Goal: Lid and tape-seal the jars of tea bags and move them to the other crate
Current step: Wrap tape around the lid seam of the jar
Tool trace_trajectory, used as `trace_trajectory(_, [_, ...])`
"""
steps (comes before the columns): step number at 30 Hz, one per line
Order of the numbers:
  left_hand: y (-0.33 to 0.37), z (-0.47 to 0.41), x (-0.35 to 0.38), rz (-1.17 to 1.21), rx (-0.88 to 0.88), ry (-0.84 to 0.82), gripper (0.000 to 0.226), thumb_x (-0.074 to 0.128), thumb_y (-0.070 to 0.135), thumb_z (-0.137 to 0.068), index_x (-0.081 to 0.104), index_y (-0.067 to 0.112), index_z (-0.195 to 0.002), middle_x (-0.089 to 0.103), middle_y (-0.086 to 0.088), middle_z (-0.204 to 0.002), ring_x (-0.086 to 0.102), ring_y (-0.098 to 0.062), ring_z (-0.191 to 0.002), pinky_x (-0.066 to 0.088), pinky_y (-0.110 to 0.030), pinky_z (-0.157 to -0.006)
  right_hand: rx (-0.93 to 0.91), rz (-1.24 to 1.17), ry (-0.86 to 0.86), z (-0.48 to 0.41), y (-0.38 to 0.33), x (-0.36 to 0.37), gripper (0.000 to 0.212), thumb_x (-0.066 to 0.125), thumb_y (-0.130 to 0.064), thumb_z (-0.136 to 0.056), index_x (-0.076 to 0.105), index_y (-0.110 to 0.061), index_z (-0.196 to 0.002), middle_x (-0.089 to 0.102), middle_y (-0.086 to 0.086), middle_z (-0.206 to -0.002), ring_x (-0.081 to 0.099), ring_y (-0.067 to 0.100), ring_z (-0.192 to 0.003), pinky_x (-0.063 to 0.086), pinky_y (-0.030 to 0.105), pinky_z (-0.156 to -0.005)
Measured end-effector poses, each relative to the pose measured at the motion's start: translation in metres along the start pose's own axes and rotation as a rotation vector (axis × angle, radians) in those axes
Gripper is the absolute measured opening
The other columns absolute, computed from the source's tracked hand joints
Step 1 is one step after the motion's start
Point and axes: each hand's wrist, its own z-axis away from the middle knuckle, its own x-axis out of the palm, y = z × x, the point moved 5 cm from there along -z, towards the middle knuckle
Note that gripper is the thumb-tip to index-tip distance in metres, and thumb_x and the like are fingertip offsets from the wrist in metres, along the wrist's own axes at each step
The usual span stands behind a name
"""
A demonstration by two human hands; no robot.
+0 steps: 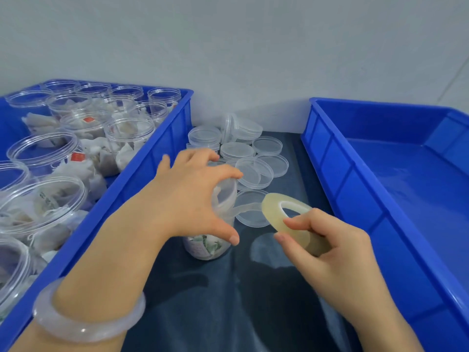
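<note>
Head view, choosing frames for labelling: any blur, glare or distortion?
Head view: wide-angle bend curves the right crate rim; head view: pale glare patch on the dark table; head view: bracelet and left hand slightly soft, lids fairly sharp.

One clear jar (208, 246) of tea bags stands upright between two blue crates. The left hand (195, 189) grips its top. A thin strip of tape (247, 207) runs from the jar's side to the pale yellow tape roll (272, 217), which the right hand (330, 247) pinches just beside it. Clear round lids (253, 171) lie in a bunch behind the jar, some stacked. The left crate (157, 153) holds many open jars (127, 133) of tea bags. The right crate (342, 174) sits on the other side.
</note>
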Motion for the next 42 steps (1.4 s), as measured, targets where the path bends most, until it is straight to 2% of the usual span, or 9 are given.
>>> trace_trajectory(4, [-0.007,0.011,0.009,0.064,0.036,0.017,0.105,0.080,0.057,-0.056,0.014,0.063,-0.138,0.008,0.021,-0.153,0.006,0.002,-0.135,0.032,-0.033,-0.105,0.000,0.135,-0.233,0.002,0.005,0.024,0.036,0.069,-0.029,-0.079,0.046,-0.044,-0.102,0.055,-0.020,-0.089,0.051,0.007,-0.078,0.044,0.027,-0.064])
trace_trajectory(6, [-0.007,0.010,0.010,0.025,0.056,0.050,0.105,0.078,0.058,-0.058,0.013,0.062,-0.139,0.007,0.022,-0.153,0.004,0.004,-0.134,0.033,-0.032,-0.103,0.004,0.160,-0.432,0.005,0.006,0.040,0.078,0.061,-0.028,-0.081,0.012,-0.065,-0.129,0.046,-0.019,-0.112,0.047,0.003,-0.095,0.044,0.029,-0.082])
trace_trajectory(8, [-0.007,0.010,0.011,0.005,0.061,0.064,0.105,0.077,0.059,-0.057,0.012,0.062,-0.139,0.008,0.022,-0.153,0.004,0.003,-0.134,0.035,-0.031,-0.099,0.027,0.190,-0.573,0.004,0.006,0.052,0.094,0.055,-0.026,-0.083,-0.015,-0.070,-0.129,0.038,-0.015,-0.114,0.043,0.009,-0.104,0.040,0.028,-0.088])
trace_trajectory(13, [-0.008,0.011,0.012,-0.026,0.077,0.075,0.108,0.074,0.066,-0.053,0.011,0.060,-0.140,0.008,0.022,-0.153,0.004,0.006,-0.132,0.030,-0.025,-0.087,0.039,0.102,-0.343,-0.011,0.003,0.044,0.033,0.048,-0.062,-0.076,0.035,-0.057,-0.106,0.046,-0.020,-0.096,0.047,-0.001,-0.094,0.039,0.024,-0.078])
trace_trajectory(18, [-0.009,0.011,0.012,-0.024,0.067,0.074,0.111,0.069,0.072,-0.048,0.010,0.059,-0.141,0.008,0.021,-0.153,0.002,0.005,-0.130,0.032,-0.027,-0.090,0.053,0.114,-0.244,-0.012,-0.003,0.040,0.014,0.034,-0.056,-0.082,0.036,-0.045,-0.090,0.044,-0.014,-0.082,0.045,0.000,-0.080,0.033,0.019,-0.060])
trace_trajectory(26, [-0.009,0.010,0.011,0.031,0.017,0.115,0.106,0.055,0.082,-0.037,0.023,0.063,-0.136,0.022,0.024,-0.146,0.017,0.000,-0.128,0.034,-0.027,-0.088,0.006,0.338,-0.123,-0.019,-0.014,0.030,0.041,0.018,-0.074,-0.071,0.036,-0.042,-0.088,0.043,-0.015,-0.083,0.046,0.003,-0.067,0.029,0.019,-0.051])
trace_trajectory(33, [-0.004,0.011,0.010,0.074,0.050,0.138,0.095,0.039,0.092,-0.037,0.036,0.065,-0.128,0.032,0.028,-0.137,0.024,0.005,-0.120,0.031,-0.026,-0.082,-0.018,0.348,-0.103,-0.036,-0.011,0.041,0.029,0.034,-0.063,-0.080,0.042,-0.036,-0.088,0.042,-0.010,-0.086,0.047,0.015,-0.068,0.029,0.022,-0.050])
trace_trajectory(38, [-0.002,0.011,0.008,0.125,0.064,0.197,0.078,0.045,0.094,-0.050,0.044,0.065,-0.123,0.038,0.027,-0.137,0.027,0.005,-0.122,0.031,-0.027,-0.082,-0.017,0.301,-0.150,-0.043,-0.008,0.046,0.022,0.036,-0.064,-0.078,0.036,-0.043,-0.084,0.042,-0.012,-0.082,0.046,0.006,-0.067,0.027,0.016,-0.052])
trace_trajectory(42, [-0.001,0.011,0.007,0.215,0.119,0.281,0.054,0.061,0.064,-0.061,0.057,0.057,-0.115,0.049,0.024,-0.128,0.040,0.003,-0.118,0.042,-0.030,-0.086,-0.017,0.201,-0.200,-0.046,-0.002,0.047,0.026,0.040,-0.065,-0.075,0.042,-0.044,-0.090,0.043,-0.015,-0.079,0.047,0.001,-0.073,0.033,0.021,-0.056])
